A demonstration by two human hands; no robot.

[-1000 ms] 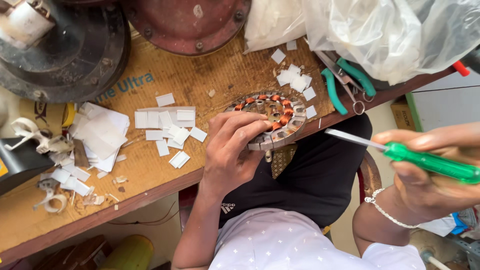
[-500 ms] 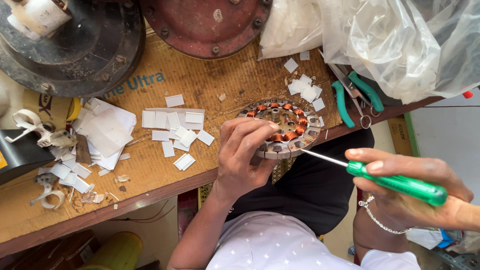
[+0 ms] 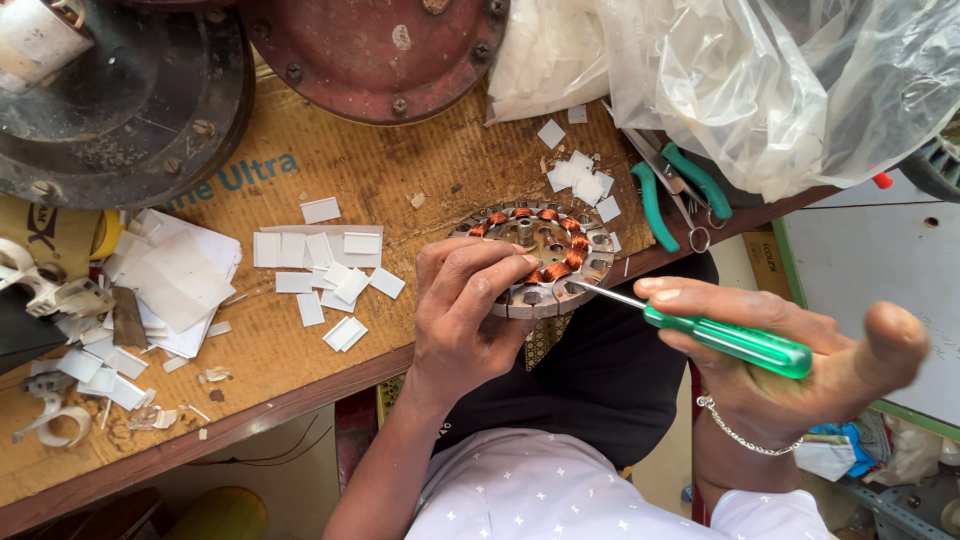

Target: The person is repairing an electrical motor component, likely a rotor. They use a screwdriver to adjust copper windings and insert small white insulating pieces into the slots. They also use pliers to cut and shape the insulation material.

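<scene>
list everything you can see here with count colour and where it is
stator: one, grey with copper windings, bench edge, centre
screwdriver: one, green handle, tip at the stator rim
pliers: one pair, green handles, right of the stator
paper slips: many, white, scattered on the bench
motor covers: two, one rust red, one dark, top left
plastic bags: a few, clear, top right
bench: one, brown, cardboard covered
bracelet: one, silver, right wrist
left hand: holds the stator
right hand: holds the screwdriver
</scene>
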